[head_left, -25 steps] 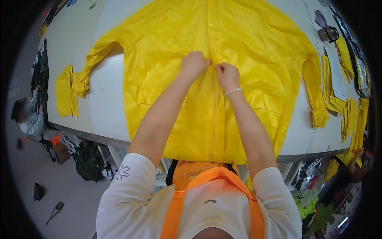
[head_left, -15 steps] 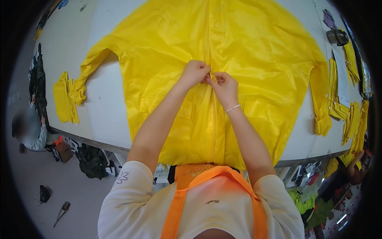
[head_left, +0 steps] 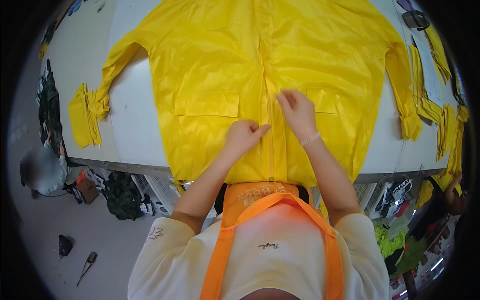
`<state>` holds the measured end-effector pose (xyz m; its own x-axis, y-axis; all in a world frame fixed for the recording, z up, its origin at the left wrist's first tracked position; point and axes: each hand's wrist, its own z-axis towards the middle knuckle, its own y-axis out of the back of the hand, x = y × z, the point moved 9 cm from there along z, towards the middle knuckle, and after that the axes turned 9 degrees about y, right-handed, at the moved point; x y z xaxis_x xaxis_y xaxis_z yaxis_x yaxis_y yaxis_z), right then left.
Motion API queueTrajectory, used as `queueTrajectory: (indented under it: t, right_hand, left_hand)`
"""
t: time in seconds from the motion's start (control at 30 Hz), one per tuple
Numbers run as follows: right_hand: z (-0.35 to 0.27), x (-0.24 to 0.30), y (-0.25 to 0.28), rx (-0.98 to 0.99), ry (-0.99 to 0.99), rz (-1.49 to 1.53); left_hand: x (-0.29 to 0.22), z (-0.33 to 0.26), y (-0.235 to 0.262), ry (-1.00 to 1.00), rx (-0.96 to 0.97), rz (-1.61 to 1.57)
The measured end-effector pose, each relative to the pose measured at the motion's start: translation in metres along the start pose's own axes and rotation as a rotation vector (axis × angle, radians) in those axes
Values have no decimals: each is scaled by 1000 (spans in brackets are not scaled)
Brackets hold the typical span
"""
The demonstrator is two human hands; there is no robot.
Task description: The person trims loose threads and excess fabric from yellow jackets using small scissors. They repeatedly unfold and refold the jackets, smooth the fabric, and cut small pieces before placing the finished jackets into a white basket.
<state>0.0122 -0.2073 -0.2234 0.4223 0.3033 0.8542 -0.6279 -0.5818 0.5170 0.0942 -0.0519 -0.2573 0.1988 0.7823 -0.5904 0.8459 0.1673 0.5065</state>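
A yellow jacket (head_left: pixel 205 65) lies front up, sleeves spread, with its hem toward me. Its zipper (head_left: pixel 270 145) runs down the middle, and a flap pocket (head_left: pixel 207 104) shows on the left half. My left hand (head_left: pixel 244 136) is closed at the left front edge near the zipper, thumb against the fingers, pinching the cloth there. Higher up and to the right, my right hand (head_left: pixel 299 115) hovers over the right front with bent fingers. Its fingertips are smeared by motion, so any hold is unclear.
The jacket lies on a pale table (head_left: pixel 131 110). Folded yellow pieces (head_left: pixel 84 117) rest at the left, more yellow strips (head_left: pixel 422 95) with a paper sheet (head_left: pixel 426 67) at the right. A dark metal container (head_left: pixel 416 20) stands far right. Another person (head_left: pixel 45 170) is beyond the left edge.
My hands were together higher on the front opening. Now they are apart: the left has come down toward the hem, the right has moved right and slightly down. The jacket has shifted toward me.
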Motion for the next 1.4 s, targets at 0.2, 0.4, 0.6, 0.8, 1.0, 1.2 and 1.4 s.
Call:
queueTrajectory:
  t: [0.2,0.4,0.6,0.8,1.0,1.2,1.4]
  right_hand:
    - [-96,-38,-14,70,-240,271]
    - [-105,14,-11,-127,32,181]
    - [-111,27,-18,-73,24,206]
    - [-104,2,-38,-15,-65,389]
    - [-111,8,-15,-31,98,59]
    - [-154,-53,68,3,-72,-627]
    - [-84,-58,80,-21,-83,-489]
  left_hand:
    - [17,13,-17,-62,77,-262]
    - [0,-11,-16,-29,190,-527]
    - [-6,-24,-15,-107,138,-677]
    - [-1,-36,-12,-77,182,-800]
    - [2,-78,10,-488,-446,90]
    - [42,-78,-5,-353,-572,730]
    - [-11,-40,24,-396,-892,967]
